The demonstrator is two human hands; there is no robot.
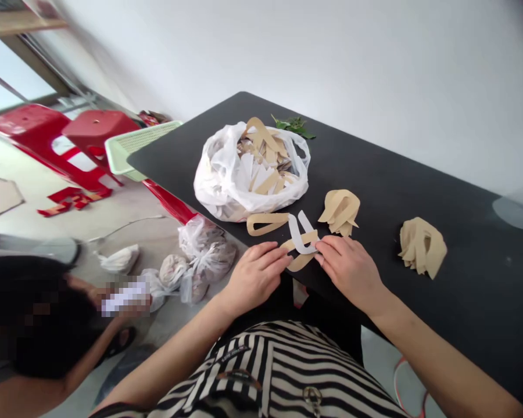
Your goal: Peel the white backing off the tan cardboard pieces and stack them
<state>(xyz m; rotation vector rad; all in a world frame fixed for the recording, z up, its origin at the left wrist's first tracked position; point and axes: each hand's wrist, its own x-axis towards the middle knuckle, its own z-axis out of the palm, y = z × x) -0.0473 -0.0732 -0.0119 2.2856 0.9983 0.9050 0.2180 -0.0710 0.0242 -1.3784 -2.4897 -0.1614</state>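
Observation:
At the table's near edge, my left hand [259, 273] has its fingers closed at the left end of a tan paper strip [307, 238]. The fingertips of my right hand [348, 267] pinch the right end, where tan and white strips overlap. A bent white strip [295, 235] lies across the tan one between my hands. Just beyond my left hand rests a looped tan strip [265, 224]. Behind these stands an open white plastic bag [215, 177] heaped with tan and white strips [265, 154]. My fingers partly hide the strip ends.
Two bunches of tan strips, a nearer one [340, 210] and a farther one [422, 247], lie on the black table [375, 168]. Green leaves [294, 125] lie behind the bag. At left are red stools [98, 128], a green basket [122, 154], tied bags [207, 252] and a seated person [39, 313].

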